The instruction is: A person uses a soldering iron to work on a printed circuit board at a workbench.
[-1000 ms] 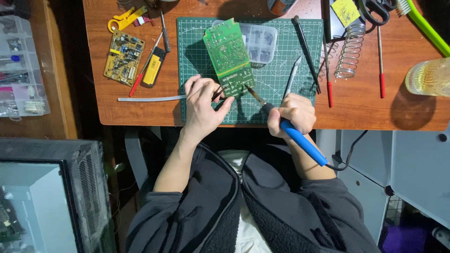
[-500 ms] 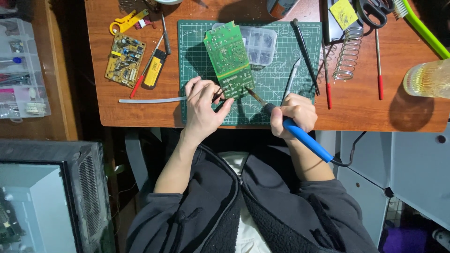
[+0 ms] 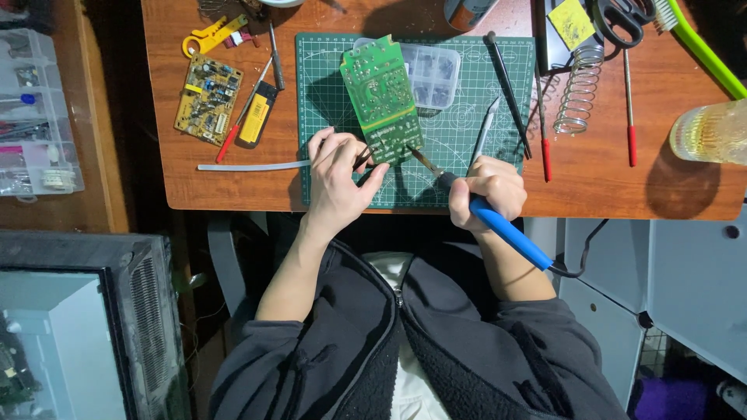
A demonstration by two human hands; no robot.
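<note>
A green circuit board (image 3: 380, 96) lies solder side up on a green cutting mat (image 3: 467, 124). My left hand (image 3: 338, 176) pinches dark tweezers (image 3: 362, 156) whose tips touch the board's near edge. My right hand (image 3: 488, 189) grips a blue-handled soldering iron (image 3: 506, 229); its metal tip reaches the board's near right corner. The iron's cord trails off the table edge to the right.
A clear parts box (image 3: 434, 72) lies behind the board. A yellow circuit board (image 3: 208, 99), screwdrivers, a white strip (image 3: 249, 166) and a yellow tool sit left. A coil stand (image 3: 579, 92), red-handled tools, scissors and a glass (image 3: 710, 132) sit right. A plastic organiser (image 3: 35, 117) stands far left.
The view has shifted slightly. Both hands stay at the board's near edge, with the iron tip and tweezers held in nearly the same spot.
</note>
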